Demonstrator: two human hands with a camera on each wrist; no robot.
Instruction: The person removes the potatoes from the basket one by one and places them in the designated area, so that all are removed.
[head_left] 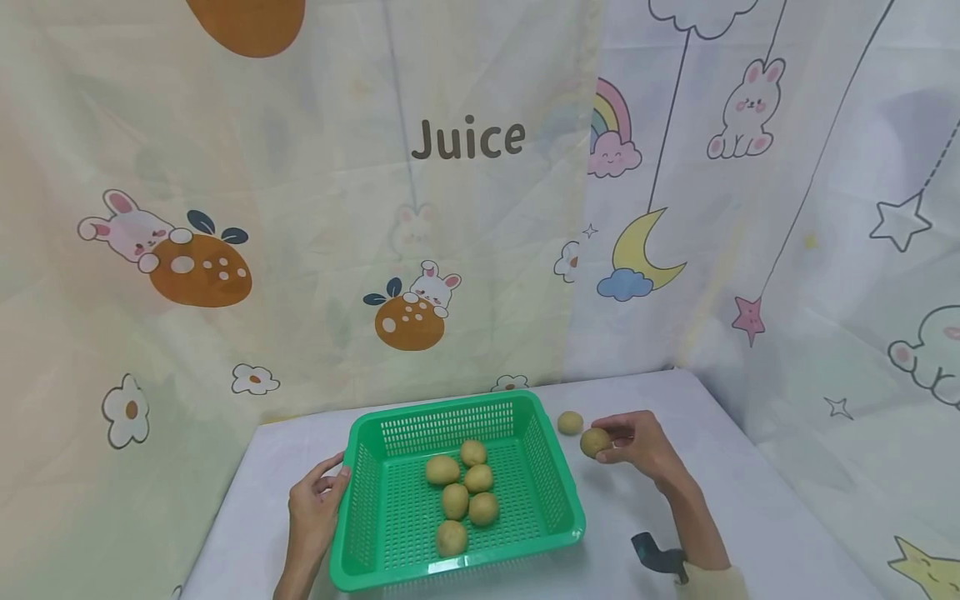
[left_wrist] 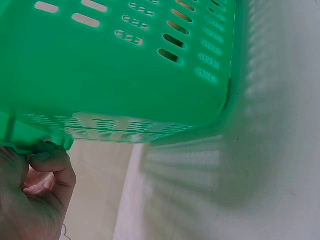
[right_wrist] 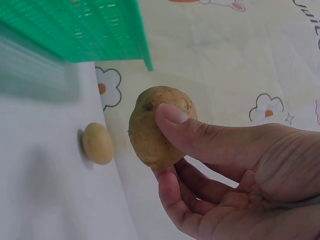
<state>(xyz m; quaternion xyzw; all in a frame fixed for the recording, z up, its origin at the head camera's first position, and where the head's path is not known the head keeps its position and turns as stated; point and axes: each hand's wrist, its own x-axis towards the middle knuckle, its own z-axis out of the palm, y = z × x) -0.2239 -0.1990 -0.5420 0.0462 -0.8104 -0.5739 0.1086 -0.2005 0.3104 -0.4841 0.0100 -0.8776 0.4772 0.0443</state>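
A green plastic basket [head_left: 457, 562] with slotted walls stands on the table, several potatoes [head_left: 454, 501] lying in its middle and toward the front. My left hand [head_left: 313, 510] grips the basket's left rim; in the left wrist view the fingers [left_wrist: 56, 167] curl at that rim. Right of the basket, my right hand [head_left: 640, 446] holds a potato [right_wrist: 159, 127] between thumb and fingers, above the tabletop. The right wrist view shows the thumb pressed on the side of this brownish potato, near a dark spot. Another potato [head_left: 570, 423] lies on the table beside the basket's back right corner.
A white cloth covers the table [head_left: 645, 517]. Behind it hangs a printed curtain [head_left: 315, 250] with bunnies and the word Juice, and a second patterned curtain [head_left: 825, 250] runs along the right. A dark band [head_left: 658, 557] is at the right wrist.
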